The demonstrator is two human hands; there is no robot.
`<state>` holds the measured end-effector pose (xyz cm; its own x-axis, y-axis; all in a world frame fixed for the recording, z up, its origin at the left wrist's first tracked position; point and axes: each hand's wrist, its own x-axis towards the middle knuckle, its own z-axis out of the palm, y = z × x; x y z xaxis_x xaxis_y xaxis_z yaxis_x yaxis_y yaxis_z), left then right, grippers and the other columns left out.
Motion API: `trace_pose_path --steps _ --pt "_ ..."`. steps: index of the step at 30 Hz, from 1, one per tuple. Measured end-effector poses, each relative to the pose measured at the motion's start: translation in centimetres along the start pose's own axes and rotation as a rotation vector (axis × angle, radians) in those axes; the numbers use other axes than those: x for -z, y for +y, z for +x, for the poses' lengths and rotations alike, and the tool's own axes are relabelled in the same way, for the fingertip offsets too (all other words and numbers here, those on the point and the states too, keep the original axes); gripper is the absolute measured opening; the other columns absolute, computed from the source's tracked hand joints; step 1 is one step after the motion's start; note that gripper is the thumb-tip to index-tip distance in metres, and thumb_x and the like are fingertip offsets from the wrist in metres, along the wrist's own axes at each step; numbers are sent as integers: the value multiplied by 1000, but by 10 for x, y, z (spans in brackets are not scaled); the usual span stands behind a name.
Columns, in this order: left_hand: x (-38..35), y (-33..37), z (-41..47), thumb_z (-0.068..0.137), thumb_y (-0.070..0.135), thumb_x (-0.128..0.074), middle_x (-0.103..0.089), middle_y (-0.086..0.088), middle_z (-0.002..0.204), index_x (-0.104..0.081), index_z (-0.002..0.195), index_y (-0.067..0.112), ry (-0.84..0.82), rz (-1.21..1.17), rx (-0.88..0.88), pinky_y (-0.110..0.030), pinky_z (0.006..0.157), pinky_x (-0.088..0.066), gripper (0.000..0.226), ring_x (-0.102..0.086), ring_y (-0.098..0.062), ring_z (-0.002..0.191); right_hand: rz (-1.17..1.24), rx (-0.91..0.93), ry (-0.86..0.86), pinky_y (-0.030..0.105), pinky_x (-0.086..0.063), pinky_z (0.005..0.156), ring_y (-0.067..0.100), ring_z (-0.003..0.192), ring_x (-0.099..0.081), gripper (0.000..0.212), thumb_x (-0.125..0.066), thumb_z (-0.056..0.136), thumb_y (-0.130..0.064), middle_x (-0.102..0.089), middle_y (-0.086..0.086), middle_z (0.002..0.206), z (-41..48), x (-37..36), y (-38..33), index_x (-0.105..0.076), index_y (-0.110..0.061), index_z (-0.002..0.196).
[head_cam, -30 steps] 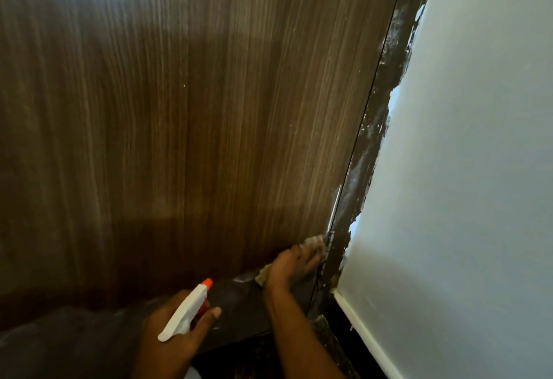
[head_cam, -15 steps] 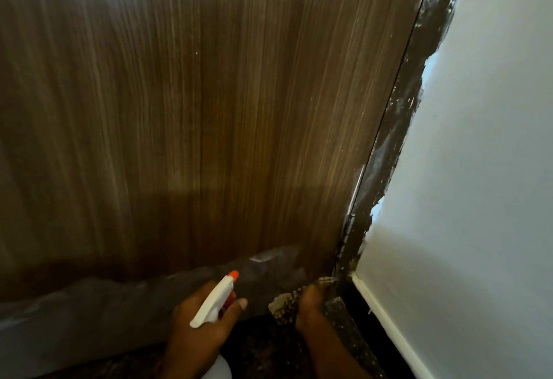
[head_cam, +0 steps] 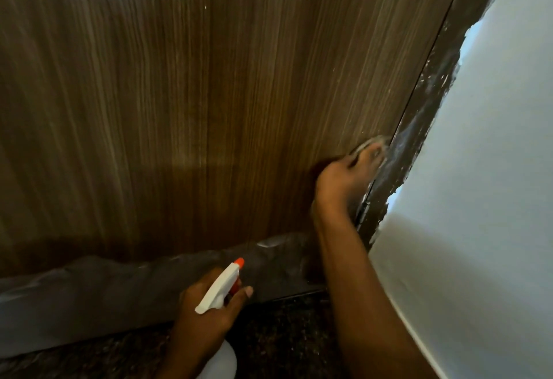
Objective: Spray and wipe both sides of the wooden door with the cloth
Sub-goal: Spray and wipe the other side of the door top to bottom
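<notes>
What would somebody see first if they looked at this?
The big brown door fills the picture. At its right edge, the right hand presses a cloth to the wood. Low in the middle, the left hand grips a white spray bottle with an orange tip.
</notes>
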<state>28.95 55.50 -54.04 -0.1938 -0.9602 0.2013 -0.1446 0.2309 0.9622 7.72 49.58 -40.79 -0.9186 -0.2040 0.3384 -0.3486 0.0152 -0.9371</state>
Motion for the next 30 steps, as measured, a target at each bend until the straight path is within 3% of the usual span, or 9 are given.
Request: trace_pose_path --steps 3,6,8,14,19,22,25,28,30 --pt "4 -2 0 64 3 -83 -63 14 59 -58 64 44 17 5 -16 3 59 -41 47 -61 12 67 -54 157 100 26 -1 119 23 154 -8 56 -33 105 -8 -11 6 168 30 6 -10 -18 -13 159" --pt "9 8 2 66 6 -82 -58 43 65 -63 60 54 -14 36 -38 4 62 -39 52 -54 24 70 -54 177 117 15 1 113 26 154 -10 57 -37 103 -6 -11 10 167 5 4 31 -21 -9 158" --pt "12 11 2 66 8 -82 -56 46 69 -60 65 62 -20 36 -61 4 63 -40 59 -55 22 73 -73 124 88 17 -1 113 26 154 -8 58 -36 104 -7 -8 8 168 -14 2 55 -17 -10 159" --pt "19 16 -3 65 16 -85 -68 14 73 -65 74 41 -14 6 -116 -13 66 -48 33 -66 -4 75 -94 10 16 37 -10 123 28 154 -5 59 -35 103 -4 -9 8 168 -3 10 31 -17 -12 159" --pt "13 14 -3 70 12 -80 -67 9 81 -58 82 39 -1 46 -143 -7 64 -47 37 -64 -2 77 -199 530 3 39 -15 122 21 152 2 62 -38 100 -5 -8 9 167 -37 -3 57 -17 -15 158" --pt "3 7 -5 69 14 -81 -67 8 75 -60 80 37 1 42 -130 -13 64 -49 33 -64 -2 76 -224 374 -83 42 -15 124 31 154 -6 59 -38 99 -11 -7 12 167 -75 -4 142 -23 -9 157" --pt "-6 -4 -11 68 12 -82 -68 8 74 -61 78 35 9 16 -105 -16 63 -52 32 -64 -2 74 -246 96 -147 49 -13 124 39 152 -13 68 -43 94 -13 -8 19 166 -95 -1 205 -13 -8 155" --pt "-8 -11 -16 69 13 -81 -68 5 73 -62 79 35 4 14 -68 -14 63 -52 31 -65 -3 75 -233 71 -136 45 -8 125 36 153 -8 77 -53 90 0 -5 17 166 -93 -4 216 -15 -1 157" --pt "-5 -13 -18 69 12 -81 -68 14 80 -62 74 35 5 2 -31 -14 63 -50 30 -64 -1 76 -211 81 -189 47 -9 125 35 153 -7 75 -47 92 -7 0 13 167 -92 -5 222 -14 -2 158"
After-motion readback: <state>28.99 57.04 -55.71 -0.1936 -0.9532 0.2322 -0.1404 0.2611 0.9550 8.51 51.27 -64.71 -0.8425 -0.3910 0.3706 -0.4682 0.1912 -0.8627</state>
